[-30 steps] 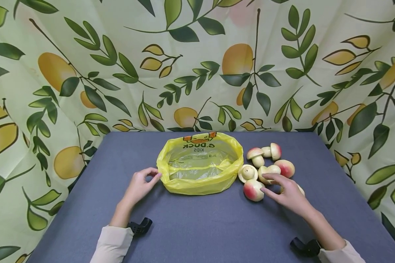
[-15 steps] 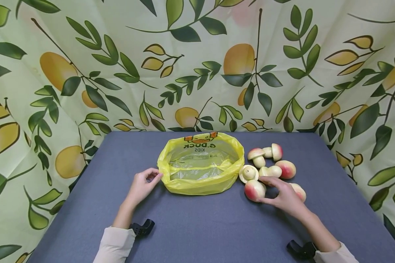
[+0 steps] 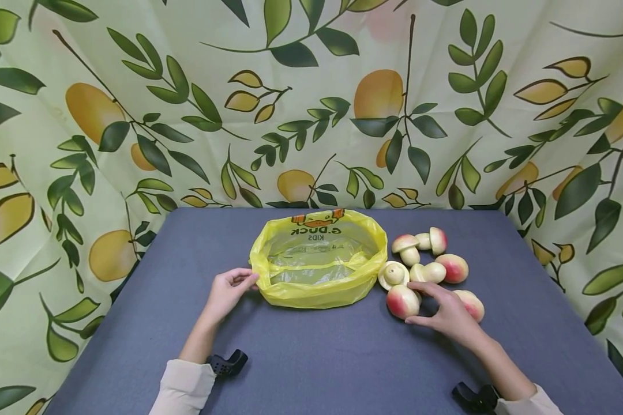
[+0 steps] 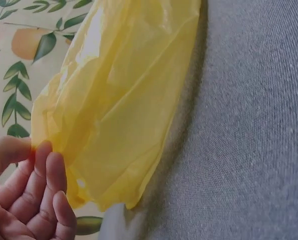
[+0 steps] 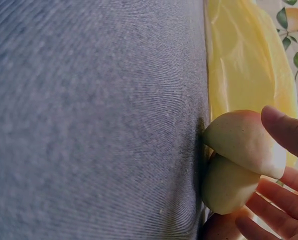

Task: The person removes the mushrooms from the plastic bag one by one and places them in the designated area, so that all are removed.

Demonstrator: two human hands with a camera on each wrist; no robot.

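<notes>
A yellow plastic bag (image 3: 311, 297) with a printed duck stands with its mouth spread wide on the table. My left hand (image 3: 232, 291) pinches the left edge of its rim between thumb and fingers, as the left wrist view shows up close. To the right of the bag lies a group of toy mushrooms with cream stems and reddish caps. The nearest toy mushroom (image 3: 402, 302) lies between the thumb and fingers of my right hand (image 3: 449, 314). In the right wrist view, the thumb overlaps the cap of this mushroom (image 5: 244, 142) and the fingers curl behind it.
Close against the bag's right side, one toy mushroom (image 3: 393, 275) stands stem up. Several more lie behind it, and another toy mushroom (image 3: 470, 305) is partly hidden by the right hand. A leaf-and-fruit print curtain (image 3: 311, 115) rises behind the blue-grey table (image 3: 311, 357).
My right hand has moved left and slightly down, bringing thumb and fingers around the nearest toy mushroom. The left hand keeps its pinch on the bag's rim.
</notes>
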